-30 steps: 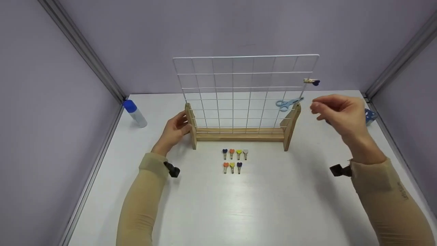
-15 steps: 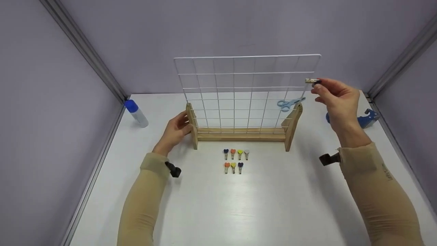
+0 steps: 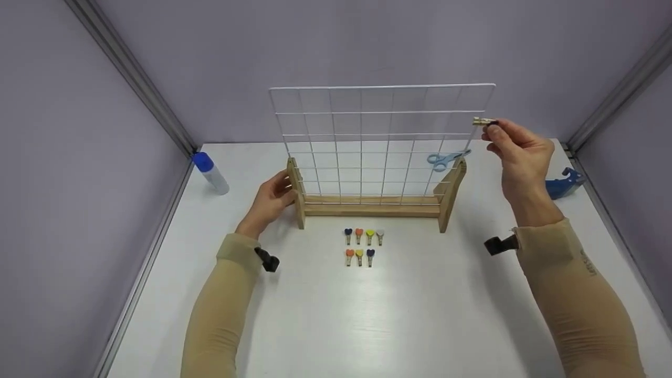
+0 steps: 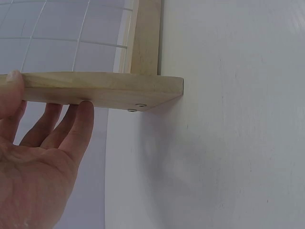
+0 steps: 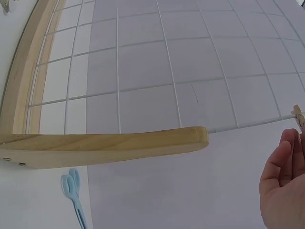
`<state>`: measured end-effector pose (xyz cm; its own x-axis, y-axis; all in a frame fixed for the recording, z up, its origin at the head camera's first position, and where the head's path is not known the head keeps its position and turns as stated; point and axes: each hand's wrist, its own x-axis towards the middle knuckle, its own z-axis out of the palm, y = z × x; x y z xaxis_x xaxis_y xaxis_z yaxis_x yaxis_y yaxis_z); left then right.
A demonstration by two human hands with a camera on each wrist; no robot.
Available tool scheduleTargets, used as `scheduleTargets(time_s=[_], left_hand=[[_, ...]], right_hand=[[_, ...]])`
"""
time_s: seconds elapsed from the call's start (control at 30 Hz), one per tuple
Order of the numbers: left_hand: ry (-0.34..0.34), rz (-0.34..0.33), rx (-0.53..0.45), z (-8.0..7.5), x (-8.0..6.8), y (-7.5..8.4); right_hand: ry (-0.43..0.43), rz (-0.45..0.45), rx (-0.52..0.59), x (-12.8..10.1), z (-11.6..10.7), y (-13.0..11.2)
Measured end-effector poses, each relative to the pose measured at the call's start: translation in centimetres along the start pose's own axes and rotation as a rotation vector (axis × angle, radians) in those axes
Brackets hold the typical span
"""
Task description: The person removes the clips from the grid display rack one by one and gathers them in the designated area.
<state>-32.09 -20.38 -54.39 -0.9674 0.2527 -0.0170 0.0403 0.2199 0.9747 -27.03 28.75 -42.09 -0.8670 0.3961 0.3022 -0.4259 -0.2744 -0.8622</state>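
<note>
Right hand [image 3: 517, 147]: raised at the right edge of the white wire grid [image 3: 383, 142], grip closed to a pinch on a small wooden clothespin [image 3: 482, 122] clipped to the grid's outer wire. Left hand [image 3: 270, 199]: fingers curled around the left wooden foot [image 3: 295, 191] of the grid's stand, thumb on top (seen plainly in the left wrist view). On the white surface [image 3: 367, 315]: seven heart-topped pins [image 3: 362, 244] in two rows, before the stand. Light blue scissors [image 3: 445, 158] behind the grid; glue stick [image 3: 210, 173] far left.
</note>
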Motion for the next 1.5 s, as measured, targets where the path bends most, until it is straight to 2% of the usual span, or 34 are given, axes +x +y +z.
scheduleTargets(time_s=[0.23, 0.5, 0.57, 0.67, 0.73, 0.8, 0.9, 1.03, 1.17, 1.33, 1.5], left_hand=[[-0.006, -0.007, 0.001, 0.4, 0.2, -0.1], [-0.011, 0.005, 0.003, 0.6, 0.3, 0.1], [-0.011, 0.000, 0.004, 0.6, 0.2, 0.1], [0.000, -0.002, 0.014, 0.5, 0.1, 0.2], [0.011, 0.003, 0.025, 0.4, 0.1, 0.2], [0.022, 0.015, 0.038, 0.4, 0.1, 0.3], [0.037, 0.027, 0.059, 0.5, 0.1, 0.3], [0.049, 0.032, 0.071, 0.6, 0.2, 0.1], [0.049, 0.032, 0.070, 0.6, 0.2, 0.1], [0.047, 0.026, 0.072, 0.6, 0.2, 0.2], [0.040, 0.036, 0.069, 0.7, 0.3, 0.0]], right_hand=[[0.029, -0.108, -0.004, -0.4, 0.1, -0.5], [0.085, -0.157, 0.019, -0.6, -0.7, -1.3], [0.068, -0.161, 0.023, -0.8, -1.1, -1.4], [-0.010, -0.140, 0.002, -1.6, -1.5, -1.2], [-0.087, -0.094, -0.024, -2.4, -1.6, -0.7], [-0.177, -0.031, -0.104, -3.2, -1.6, 0.0], [-0.330, 0.110, -0.310, -4.8, -1.3, 1.5], [-0.579, 0.304, -0.629, -7.3, -0.6, 4.3], [-0.772, 0.467, -0.782, -9.3, 0.2, 7.4], [-0.857, 0.631, -0.858, -10.6, 1.1, 10.8], [-0.868, 0.699, -0.944, -11.3, 1.8, 13.1]])
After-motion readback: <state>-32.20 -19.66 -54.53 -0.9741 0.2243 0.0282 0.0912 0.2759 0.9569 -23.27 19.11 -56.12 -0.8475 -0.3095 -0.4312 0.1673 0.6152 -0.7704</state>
